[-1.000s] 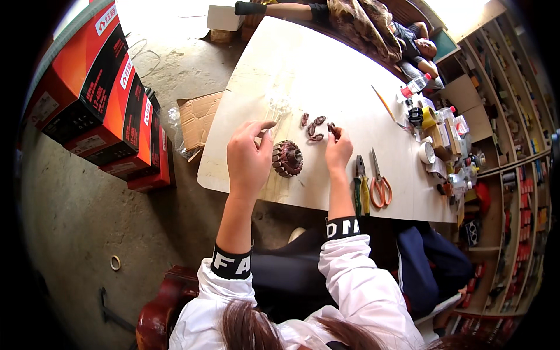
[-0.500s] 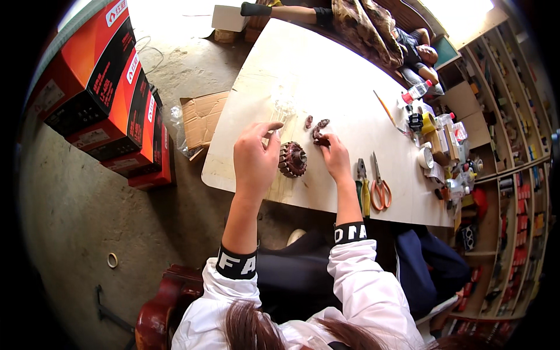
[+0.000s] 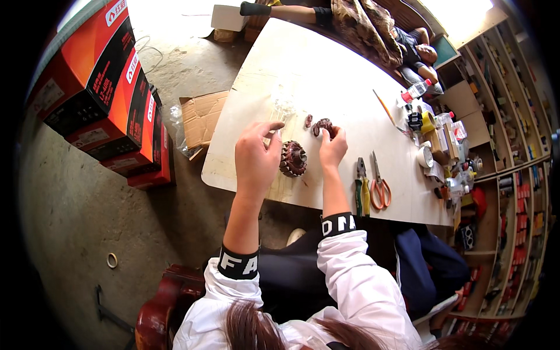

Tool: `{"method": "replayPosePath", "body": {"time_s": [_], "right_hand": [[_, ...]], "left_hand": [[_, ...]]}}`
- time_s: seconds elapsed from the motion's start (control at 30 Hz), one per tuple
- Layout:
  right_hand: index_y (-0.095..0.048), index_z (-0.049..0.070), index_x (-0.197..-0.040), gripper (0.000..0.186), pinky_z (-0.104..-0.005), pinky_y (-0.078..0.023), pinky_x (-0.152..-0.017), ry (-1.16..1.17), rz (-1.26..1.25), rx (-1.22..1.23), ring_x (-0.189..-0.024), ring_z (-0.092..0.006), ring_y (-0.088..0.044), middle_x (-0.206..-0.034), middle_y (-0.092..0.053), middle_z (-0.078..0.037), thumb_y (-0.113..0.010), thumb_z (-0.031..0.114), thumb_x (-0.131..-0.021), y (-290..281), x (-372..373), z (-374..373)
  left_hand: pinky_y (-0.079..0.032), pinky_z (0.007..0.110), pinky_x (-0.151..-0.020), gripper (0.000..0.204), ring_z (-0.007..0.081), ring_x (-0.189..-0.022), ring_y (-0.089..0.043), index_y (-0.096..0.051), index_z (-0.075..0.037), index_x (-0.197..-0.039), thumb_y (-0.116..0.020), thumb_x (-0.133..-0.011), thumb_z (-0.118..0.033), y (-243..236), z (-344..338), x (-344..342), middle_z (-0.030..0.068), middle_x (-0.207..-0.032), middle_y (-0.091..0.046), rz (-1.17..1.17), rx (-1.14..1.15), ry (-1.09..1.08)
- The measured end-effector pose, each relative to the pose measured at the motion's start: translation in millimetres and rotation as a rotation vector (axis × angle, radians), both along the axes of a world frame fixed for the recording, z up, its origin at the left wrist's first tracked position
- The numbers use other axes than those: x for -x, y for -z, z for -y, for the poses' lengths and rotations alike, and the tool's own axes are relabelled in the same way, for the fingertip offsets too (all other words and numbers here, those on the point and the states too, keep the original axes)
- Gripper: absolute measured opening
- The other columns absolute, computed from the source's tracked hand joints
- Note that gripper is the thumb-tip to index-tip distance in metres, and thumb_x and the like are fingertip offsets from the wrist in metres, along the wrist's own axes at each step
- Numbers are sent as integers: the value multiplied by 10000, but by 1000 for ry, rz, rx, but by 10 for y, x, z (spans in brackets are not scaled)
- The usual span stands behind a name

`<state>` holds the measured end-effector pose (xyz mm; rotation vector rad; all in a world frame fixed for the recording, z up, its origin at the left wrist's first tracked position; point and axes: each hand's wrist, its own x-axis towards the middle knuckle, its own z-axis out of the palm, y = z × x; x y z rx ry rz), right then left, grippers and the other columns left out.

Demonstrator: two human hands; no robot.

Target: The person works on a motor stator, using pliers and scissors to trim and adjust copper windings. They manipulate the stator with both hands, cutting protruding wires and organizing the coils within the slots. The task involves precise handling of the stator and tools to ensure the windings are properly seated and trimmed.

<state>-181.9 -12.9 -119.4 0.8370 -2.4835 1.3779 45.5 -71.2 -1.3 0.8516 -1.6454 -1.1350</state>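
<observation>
A round stator [image 3: 293, 158] with dark red-brown windings and pale metal teeth around its rim stands on the table between my hands. My left hand [image 3: 256, 154] is just left of it, thumb and fingers apart, with nothing visible between them. Beyond the stator, my right hand [image 3: 333, 147] pinches a clump of dark red-brown coils [image 3: 321, 126]. A smaller coil piece [image 3: 308, 121] lies on the tabletop just left of that clump.
Pliers [image 3: 363, 186] and orange-handled scissors [image 3: 380, 185] lie right of my right forearm on the pale table [image 3: 326, 70]. Bottles, tape and small boxes [image 3: 440, 143] crowd its right edge. Red-and-black cartons [image 3: 111, 99] are stacked at left. A person [image 3: 417, 52] lies beyond the table.
My right hand has shifted slightly up and turned, with the coil clump lifted and turned in its fingers. My left hand and the stator have hardly moved.
</observation>
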Motion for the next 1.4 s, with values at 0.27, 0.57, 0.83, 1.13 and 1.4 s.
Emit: {"method": "replayPosePath", "body": {"time_s": [0.27, 0.57, 0.83, 1.13, 1.4], "right_hand": [[-614, 9, -1038, 255, -442, -460, -899, -28, -201, -211, -973, -361, -594, -992, -672, -168, -696, 178, -866, 83, -98, 45], [-725, 15, -1006, 180, -376, -531, -772, -99, -189, -122, -836, -314, -687, -933, -720, -166, -652, 109, -871, 31, 62, -126], [-744, 23, -987, 169, -309, -536, -729, -70, 23, -186, -763, -190, -709, -864, -742, -129, -685, 134, -874, -183, 136, -176], [-723, -28, -1022, 188, -242, -505, -725, -129, 264, 68, -801, -110, -664, -871, -734, -74, -632, 113, -937, -771, -282, -684], [-709, -14, -1059, 207, -295, -521, -780, -405, 451, -131, -859, -187, -689, -939, -730, -138, -627, 105, -910, -597, -627, -1017]], "left_hand": [[-524, 334, -706, 182, 245, -783, -648, -706, -13, -1010, -600, -861, -13, -21, 27, -63, 127, -974, -679, 20, -66, 16], [-523, 340, -716, 170, 252, -795, -648, -703, -10, -1008, -611, -867, -31, -28, 44, -108, 135, -969, -676, 31, -44, 14], [-501, 391, -816, 182, 298, -889, -634, -702, -16, -1011, -669, -847, -89, 129, 43, -68, 148, -956, -660, 172, 1, 88], [-465, 405, -961, 673, 353, -1129, -566, -536, 3, -1317, -813, -719, -129, 150, -64, -80, 187, -1214, -594, 678, 89, 305], [-430, 392, -1047, 931, 363, -1254, -493, -366, 9, -1445, -860, -674, -160, 446, -168, 179, 222, -1324, -509, 648, 141, 402]]}}
